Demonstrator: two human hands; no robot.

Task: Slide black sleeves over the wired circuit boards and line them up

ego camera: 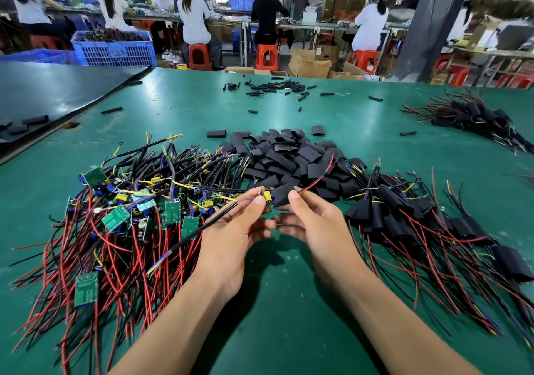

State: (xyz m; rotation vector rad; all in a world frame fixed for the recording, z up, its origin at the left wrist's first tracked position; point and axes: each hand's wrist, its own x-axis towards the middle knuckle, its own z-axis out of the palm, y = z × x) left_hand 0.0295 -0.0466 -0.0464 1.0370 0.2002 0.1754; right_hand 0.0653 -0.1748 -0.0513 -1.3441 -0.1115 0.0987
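Note:
My left hand [237,230] pinches a wired circuit board [267,197] by its end with the yellow part, its black cable trailing down to the left. My right hand [312,221] grips a black sleeve [284,194] that sits partly over the board's other end; a red wire comes out of the sleeve's far end. A heap of bare wired boards [130,215] lies to the left. Loose black sleeves [289,158] are piled just beyond my hands. Sleeved boards [404,215] lie in a row to the right.
The green table [289,302] carries another bundle of sleeved boards [474,120] at the far right and small scattered tubing pieces [274,87] at the back. A dark board [57,91] lies at the left. Seated workers, red stools and blue crates fill the background.

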